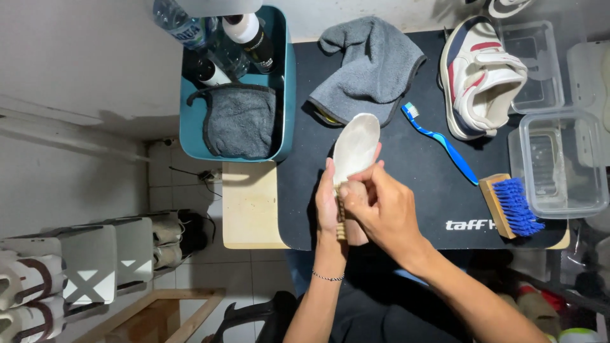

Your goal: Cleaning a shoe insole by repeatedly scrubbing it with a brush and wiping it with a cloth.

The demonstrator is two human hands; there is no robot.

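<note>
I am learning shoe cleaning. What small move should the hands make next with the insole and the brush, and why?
Probably a short brush stroke up toward the free end of the white insole. The left hand grips its lower end, and the right hand presses a small wooden brush there, so the upper part seems still unbrushed.

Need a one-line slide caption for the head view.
Left hand holds a pale shoe insole while right hand works a wooden brush against it, over a black mat.
</note>
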